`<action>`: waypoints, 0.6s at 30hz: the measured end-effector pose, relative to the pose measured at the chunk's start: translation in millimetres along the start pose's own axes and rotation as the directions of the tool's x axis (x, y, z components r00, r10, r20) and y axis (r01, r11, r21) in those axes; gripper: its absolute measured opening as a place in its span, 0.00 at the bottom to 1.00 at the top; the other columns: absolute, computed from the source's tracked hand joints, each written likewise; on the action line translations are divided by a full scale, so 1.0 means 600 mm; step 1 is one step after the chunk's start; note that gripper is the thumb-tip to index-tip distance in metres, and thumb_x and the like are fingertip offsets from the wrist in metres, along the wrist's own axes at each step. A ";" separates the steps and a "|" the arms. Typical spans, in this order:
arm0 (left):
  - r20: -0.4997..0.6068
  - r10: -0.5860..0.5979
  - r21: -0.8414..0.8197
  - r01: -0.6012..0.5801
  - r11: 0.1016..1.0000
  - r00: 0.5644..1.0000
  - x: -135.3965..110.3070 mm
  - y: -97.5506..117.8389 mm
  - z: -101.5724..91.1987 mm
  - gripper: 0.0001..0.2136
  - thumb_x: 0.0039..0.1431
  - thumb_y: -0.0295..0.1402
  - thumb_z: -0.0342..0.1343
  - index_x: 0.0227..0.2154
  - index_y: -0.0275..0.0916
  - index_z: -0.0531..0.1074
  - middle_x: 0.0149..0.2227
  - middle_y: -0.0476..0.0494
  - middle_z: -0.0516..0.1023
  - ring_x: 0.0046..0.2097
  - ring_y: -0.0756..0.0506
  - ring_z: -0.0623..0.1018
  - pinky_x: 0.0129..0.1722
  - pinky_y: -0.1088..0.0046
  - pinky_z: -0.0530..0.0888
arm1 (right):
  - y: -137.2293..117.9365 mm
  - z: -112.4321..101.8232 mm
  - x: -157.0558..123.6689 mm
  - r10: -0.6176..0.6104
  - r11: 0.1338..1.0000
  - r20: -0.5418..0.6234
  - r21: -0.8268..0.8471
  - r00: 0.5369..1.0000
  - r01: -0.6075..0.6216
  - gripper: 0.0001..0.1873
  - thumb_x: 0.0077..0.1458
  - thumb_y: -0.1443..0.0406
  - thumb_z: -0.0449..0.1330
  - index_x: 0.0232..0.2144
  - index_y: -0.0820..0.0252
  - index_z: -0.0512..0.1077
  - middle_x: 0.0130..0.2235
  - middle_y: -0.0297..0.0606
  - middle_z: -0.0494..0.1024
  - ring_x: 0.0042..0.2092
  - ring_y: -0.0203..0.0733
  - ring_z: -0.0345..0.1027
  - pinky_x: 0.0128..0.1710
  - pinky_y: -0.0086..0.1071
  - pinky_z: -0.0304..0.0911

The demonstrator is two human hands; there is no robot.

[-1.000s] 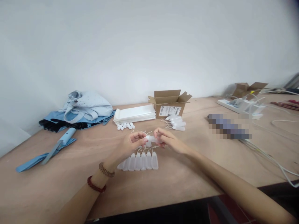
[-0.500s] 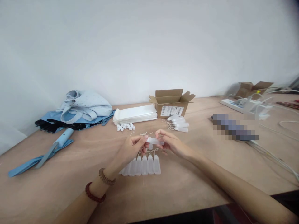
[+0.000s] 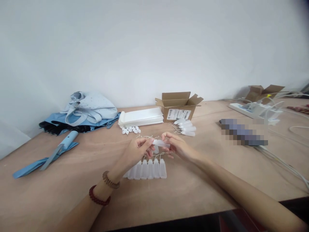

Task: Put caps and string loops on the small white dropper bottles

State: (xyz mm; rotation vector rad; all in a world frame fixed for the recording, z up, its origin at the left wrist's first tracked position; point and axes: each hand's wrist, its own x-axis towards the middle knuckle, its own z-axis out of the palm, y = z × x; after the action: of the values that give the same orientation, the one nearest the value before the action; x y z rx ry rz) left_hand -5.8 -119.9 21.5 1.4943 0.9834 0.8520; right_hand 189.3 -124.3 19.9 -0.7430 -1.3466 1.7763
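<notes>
While both hands meet above the desk [image 3: 193, 190], a small translucent bottle [image 3: 159, 143] lies sideways between them. Left hand [image 3: 138, 149]: narrow grip, thumb and fingers pinched on one end. Right hand [image 3: 179, 147]: fingers closed round the other end. Whether a cap sits under the left fingers, cannot tell. Step in hand looks like work at that left end; I judge the next move calls for a steady right hold and a light pinch, the plastic seeming soft.

Nearer the body, a row of similar bottles [image 3: 150, 169], pale cords at their tops. Beyond the hands: loose white caps [image 3: 131, 130], stacked white packets [image 3: 142, 116], an open cardboard box [image 3: 178, 112], a bottle pile [image 3: 186, 127] before it. Far left, a pale bag [image 3: 96, 108] on a blue umbrella; right, a power strip [image 3: 251, 110] with cables. Plain pale wall [image 3: 145, 48] behind.
</notes>
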 end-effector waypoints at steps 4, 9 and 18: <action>0.047 0.062 0.011 -0.063 0.998 0.997 0.002 -0.007 -0.004 0.14 0.55 0.43 0.56 0.33 0.34 0.72 0.27 0.46 0.74 0.25 0.50 0.74 0.26 0.73 0.71 | -0.003 0.004 -0.001 0.028 1.000 -0.010 0.014 1.000 -0.028 0.06 0.53 0.63 0.52 0.32 0.55 0.56 0.21 0.25 0.58 0.21 0.30 0.49 0.17 0.21 0.48; 0.012 0.087 0.040 -0.087 0.995 0.996 -0.001 0.001 -0.006 0.16 0.56 0.44 0.55 0.37 0.35 0.71 0.26 0.47 0.75 0.26 0.50 0.74 0.25 0.75 0.70 | -0.005 0.006 0.000 0.050 0.998 0.002 0.043 0.999 -0.050 0.08 0.55 0.61 0.52 0.33 0.55 0.55 0.22 0.25 0.59 0.20 0.29 0.46 0.17 0.21 0.47; -0.002 0.060 0.172 -0.059 0.983 0.998 -0.008 0.007 -0.001 0.19 0.59 0.47 0.48 0.24 0.36 0.68 0.14 0.52 0.68 0.16 0.54 0.64 0.17 0.79 0.58 | -0.001 0.010 -0.009 -0.096 0.960 -0.017 -0.265 0.995 0.088 0.12 0.60 0.54 0.48 0.39 0.54 0.55 0.25 0.27 0.64 0.21 0.31 0.52 0.20 0.25 0.49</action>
State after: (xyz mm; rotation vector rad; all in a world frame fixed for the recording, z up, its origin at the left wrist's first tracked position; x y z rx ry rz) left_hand -7.8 -124.1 25.8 1.6755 1.0436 0.8326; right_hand 187.2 -131.9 22.0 -0.8312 -1.5921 1.5241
